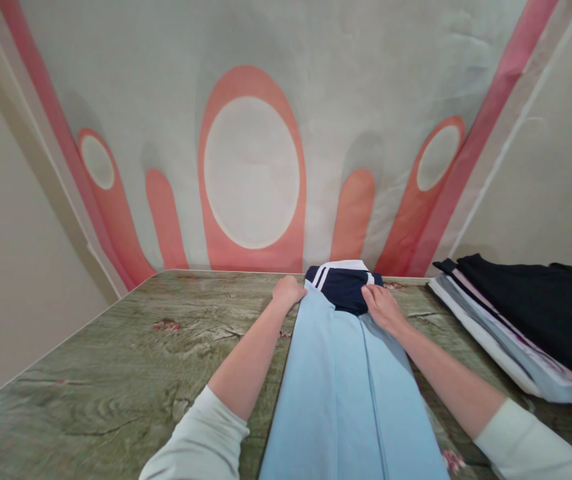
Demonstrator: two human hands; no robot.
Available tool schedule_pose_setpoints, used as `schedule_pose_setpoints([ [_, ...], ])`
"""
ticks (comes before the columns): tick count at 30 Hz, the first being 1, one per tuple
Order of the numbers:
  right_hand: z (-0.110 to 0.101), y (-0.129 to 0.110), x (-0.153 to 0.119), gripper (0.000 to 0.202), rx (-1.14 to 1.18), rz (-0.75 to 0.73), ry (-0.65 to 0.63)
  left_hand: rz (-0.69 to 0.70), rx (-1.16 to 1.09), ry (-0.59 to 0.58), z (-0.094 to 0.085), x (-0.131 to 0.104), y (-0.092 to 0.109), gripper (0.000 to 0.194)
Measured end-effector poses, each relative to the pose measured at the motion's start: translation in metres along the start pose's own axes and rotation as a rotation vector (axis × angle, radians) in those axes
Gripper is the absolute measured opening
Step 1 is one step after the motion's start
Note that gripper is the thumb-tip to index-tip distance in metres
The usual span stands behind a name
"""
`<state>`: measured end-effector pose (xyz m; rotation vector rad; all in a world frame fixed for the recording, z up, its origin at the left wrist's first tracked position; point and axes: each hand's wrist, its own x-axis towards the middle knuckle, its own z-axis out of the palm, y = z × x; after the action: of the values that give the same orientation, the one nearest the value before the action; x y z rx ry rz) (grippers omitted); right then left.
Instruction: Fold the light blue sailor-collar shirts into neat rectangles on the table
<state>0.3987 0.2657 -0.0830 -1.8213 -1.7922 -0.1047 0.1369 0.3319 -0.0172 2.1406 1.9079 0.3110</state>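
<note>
A light blue garment (336,393) with a navy collar (342,288) striped in white lies lengthwise on the table, its sides folded inward into a long strip. The collar end is near the table's far edge. My left hand (289,291) is closed at the garment's left edge beside the collar, its fingertips partly hidden. On the other side, my right hand (383,308) has its fingers bent over the right edge, pinching fabric where the collar meets the light blue cloth. The lower end of the garment runs out of view towards me.
A stack of folded clothes (531,313), black on top with grey, pink and white layers below, lies on the right of the table. The wood-patterned tabletop (131,373) ends at a wall panel (396,80) with pink-red shapes.
</note>
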Motion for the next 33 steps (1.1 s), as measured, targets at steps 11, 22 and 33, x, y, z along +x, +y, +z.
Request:
schedule_pose_setpoints([
  [11,-0.006,-0.004,-0.002,0.048,-0.047,0.001,-0.016,0.023,-0.055,0.025,0.009,0.001,-0.008,0.019],
  [22,-0.001,-0.002,-0.003,0.041,-0.113,0.001,-0.027,0.17,0.007,0.088,0.009,-0.012,-0.005,0.032],
  [33,0.0,-0.002,-0.003,0.04,-0.139,-0.019,-0.024,0.417,0.194,-0.006,0.046,-0.021,0.008,0.069],
])
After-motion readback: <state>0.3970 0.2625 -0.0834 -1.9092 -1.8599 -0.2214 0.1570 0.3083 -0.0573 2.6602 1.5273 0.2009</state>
